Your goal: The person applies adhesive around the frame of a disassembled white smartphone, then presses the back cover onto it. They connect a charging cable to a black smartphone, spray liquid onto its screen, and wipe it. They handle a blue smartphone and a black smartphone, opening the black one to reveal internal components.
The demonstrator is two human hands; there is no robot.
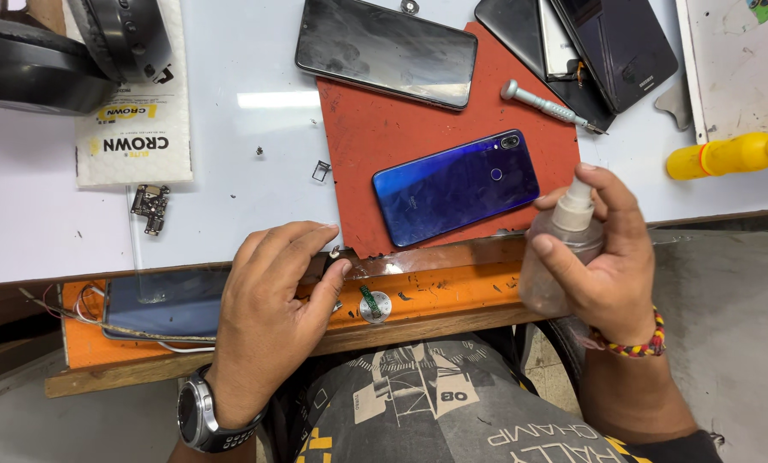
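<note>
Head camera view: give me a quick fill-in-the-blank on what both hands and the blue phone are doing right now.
1. The right hand holds a clear plastic ____ bottle.
2. The glossy blue phone lies back-up on the ____ rubber mat.
3. The left hand, with a watch at its ____, rests at the bench edge.

Missing words: spray; red; wrist
</note>
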